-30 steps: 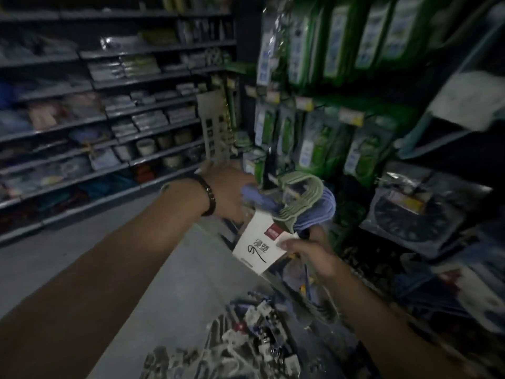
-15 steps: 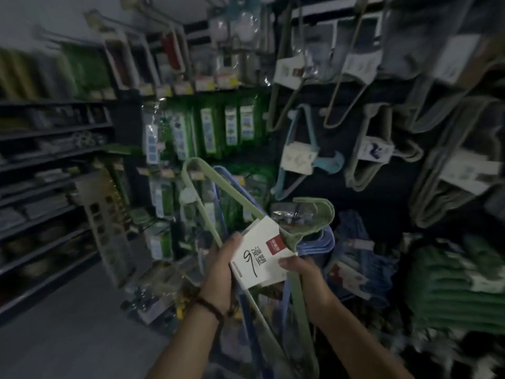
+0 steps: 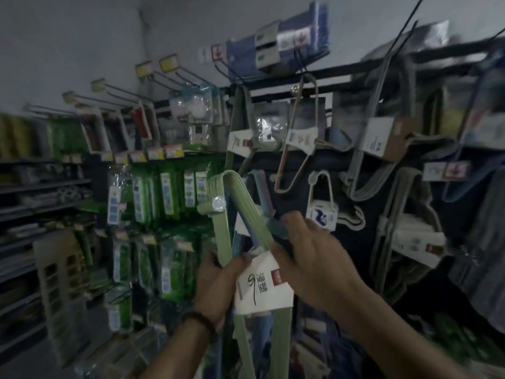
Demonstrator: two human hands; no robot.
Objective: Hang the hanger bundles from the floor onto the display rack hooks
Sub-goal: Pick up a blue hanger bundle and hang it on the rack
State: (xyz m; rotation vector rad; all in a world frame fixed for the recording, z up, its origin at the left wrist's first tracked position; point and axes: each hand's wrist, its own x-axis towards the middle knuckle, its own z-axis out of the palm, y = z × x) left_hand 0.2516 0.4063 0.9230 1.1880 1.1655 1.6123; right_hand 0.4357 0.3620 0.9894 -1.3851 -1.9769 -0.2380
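I hold a bundle of green hangers (image 3: 240, 212) upright in front of the display rack, wrapped by a white paper sleeve (image 3: 262, 285) with a red tag. My left hand (image 3: 216, 288) grips the bundle's left arm and the sleeve's edge. My right hand (image 3: 314, 258) closes on the sleeve's right side and on a blue hanger bundle (image 3: 276, 228) just behind the green one. The rack's dark top bar (image 3: 276, 91) carries several hung hanger bundles, among them a green one (image 3: 240, 127) and a wooden one (image 3: 297, 151).
Long bare hooks with yellow price tags (image 3: 169, 65) stick out at the upper left. Green packaged goods (image 3: 169, 192) hang left of the hangers. Grey and white hanger bundles (image 3: 322, 212) fill the rack at right. Shelving (image 3: 41, 201) lines the far left.
My view has swung up from the floor to the rack. Both hands have raised the green bundle, and my right hand has shifted from the sleeve's lower edge up to its right side.
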